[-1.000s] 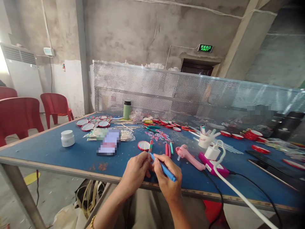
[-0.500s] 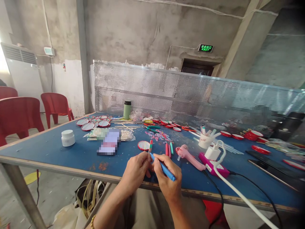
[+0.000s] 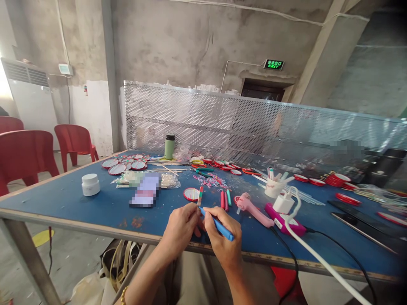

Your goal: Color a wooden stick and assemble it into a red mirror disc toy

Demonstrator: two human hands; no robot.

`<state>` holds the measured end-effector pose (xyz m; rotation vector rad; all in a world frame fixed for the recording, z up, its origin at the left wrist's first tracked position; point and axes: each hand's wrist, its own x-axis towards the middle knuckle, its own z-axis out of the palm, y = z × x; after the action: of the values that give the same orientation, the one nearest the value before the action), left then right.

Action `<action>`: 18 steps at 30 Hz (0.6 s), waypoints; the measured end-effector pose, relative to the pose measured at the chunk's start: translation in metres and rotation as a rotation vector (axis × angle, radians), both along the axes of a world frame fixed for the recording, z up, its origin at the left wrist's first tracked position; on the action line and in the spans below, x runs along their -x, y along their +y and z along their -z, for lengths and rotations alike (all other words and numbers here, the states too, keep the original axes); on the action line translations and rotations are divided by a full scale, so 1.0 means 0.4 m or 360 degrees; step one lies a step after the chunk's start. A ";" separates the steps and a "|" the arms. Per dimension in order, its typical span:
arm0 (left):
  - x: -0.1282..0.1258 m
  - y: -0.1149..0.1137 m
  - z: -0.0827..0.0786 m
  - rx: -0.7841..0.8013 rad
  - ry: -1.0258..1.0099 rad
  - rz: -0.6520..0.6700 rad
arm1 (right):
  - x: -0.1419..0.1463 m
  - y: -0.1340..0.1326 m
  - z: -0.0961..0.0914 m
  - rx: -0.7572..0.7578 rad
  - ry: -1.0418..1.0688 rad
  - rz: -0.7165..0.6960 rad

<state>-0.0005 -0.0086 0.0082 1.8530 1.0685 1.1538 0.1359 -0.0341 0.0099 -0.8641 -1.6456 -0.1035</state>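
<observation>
Both hands work close together over the near edge of the blue table (image 3: 79, 203). My right hand (image 3: 222, 239) grips a blue pen-like tool (image 3: 220, 226) with its tip pointing toward my left hand. My left hand (image 3: 182, 226) is closed in a pinch on a thin stick with a red and green end (image 3: 199, 195) that pokes up above the fingers. A round red-rimmed mirror (image 3: 191, 193) lies just beyond the hands.
A pink tool (image 3: 252, 208), a magenta device with a white charger and cable (image 3: 284, 212), a cup of sticks (image 3: 274, 185), a blurred phone (image 3: 145, 190), a white jar (image 3: 90, 184), a green bottle (image 3: 169, 146) and several red-rimmed discs (image 3: 122, 164) lie about. Perforated metal screen behind; red chairs left.
Almost nothing has moved. The blue tool's tip has shifted slightly against the stick in my left hand.
</observation>
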 end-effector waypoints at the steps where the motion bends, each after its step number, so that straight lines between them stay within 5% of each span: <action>1: 0.000 0.000 0.000 0.0004 -0.0001 0.0000 | 0.000 0.000 0.000 0.0004 -0.0001 0.0003; 18: 0.001 -0.003 0.000 0.0010 -0.0022 0.0003 | 0.002 0.000 0.002 0.0021 0.0081 -0.0011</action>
<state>-0.0011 -0.0096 0.0080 1.8384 1.0612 1.1596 0.1350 -0.0340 0.0090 -0.8645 -1.6029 -0.0652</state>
